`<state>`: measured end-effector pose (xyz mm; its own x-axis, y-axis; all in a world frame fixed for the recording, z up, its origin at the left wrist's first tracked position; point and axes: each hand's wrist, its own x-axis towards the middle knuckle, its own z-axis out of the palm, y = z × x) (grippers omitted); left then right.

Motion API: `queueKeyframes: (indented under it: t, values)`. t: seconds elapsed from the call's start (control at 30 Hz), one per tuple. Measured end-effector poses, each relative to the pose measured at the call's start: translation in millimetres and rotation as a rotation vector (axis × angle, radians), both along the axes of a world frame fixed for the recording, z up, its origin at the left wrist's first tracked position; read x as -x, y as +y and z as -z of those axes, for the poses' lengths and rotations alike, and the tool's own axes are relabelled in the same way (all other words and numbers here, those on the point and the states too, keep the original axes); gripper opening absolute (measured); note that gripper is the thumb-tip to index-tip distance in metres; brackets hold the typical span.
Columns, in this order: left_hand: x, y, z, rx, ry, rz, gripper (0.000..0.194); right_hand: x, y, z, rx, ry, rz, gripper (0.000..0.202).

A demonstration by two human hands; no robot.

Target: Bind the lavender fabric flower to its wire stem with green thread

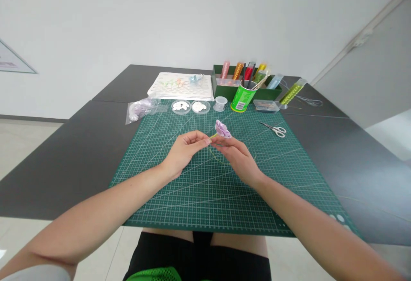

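Note:
A small lilac artificial flower [222,130] with a thin yellow-green stem [213,136] is held above the cutting mat [205,199]. My left hand [188,149] pinches the stem between thumb and fingers, below the bloom. Close against it, my right hand [236,156] has its fingers drawn together under the flower, the tips meeting at the stem. A fine yellowish-green thread [216,159] hangs from where the fingertips meet and curves over the mat to the right. Whether the right fingertips grip the thread or the stem cannot be made out.
White-handled scissors [276,130] lie at right. Along the back are a plastic bag [140,109], two dishes of white pieces [181,106], a spool [220,103], a green can [242,98] with sticks, a clear case [266,106], a thread tube [293,91], a green box [218,91] and stacked sheets [160,88].

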<state>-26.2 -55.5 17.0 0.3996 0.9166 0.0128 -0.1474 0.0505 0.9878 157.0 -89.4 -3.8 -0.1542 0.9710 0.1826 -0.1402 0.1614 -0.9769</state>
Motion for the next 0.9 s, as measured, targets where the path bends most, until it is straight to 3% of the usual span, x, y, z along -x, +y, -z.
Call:
queueKeyframes:
  t: [0.07,0.17,0.33,0.57,0.7,0.9]
  values:
    - [-1.1,-2.1,1.9,-0.021,-0.002,-0.006,0.017,7.4,-5.7,-1.7,0.114,0.119,-0.006,0.021]
    - [-3.5,-6.6,5.3,-0.060,0.052,0.005,0.017,13.8,-11.1,-8.7,0.209,0.110,0.036,0.031]
    - [-8.3,-14.8,9.2,-0.022,0.029,0.017,0.019,19.4,-15.2,-16.1,0.231,0.109,0.174,0.020]
    - [-9.3,-14.6,11.1,0.027,0.034,0.007,0.018,21.0,-15.2,-10.4,0.226,0.152,0.318,0.021]
    - [-7.6,-11.2,10.2,0.015,0.043,0.057,0.019,17.8,-12.6,-9.1,0.235,0.180,0.292,0.019]
    - [-4.7,-6.1,10.8,0.152,0.002,0.108,0.022,15.6,-9.8,-8.1,0.245,0.181,0.233,0.019]
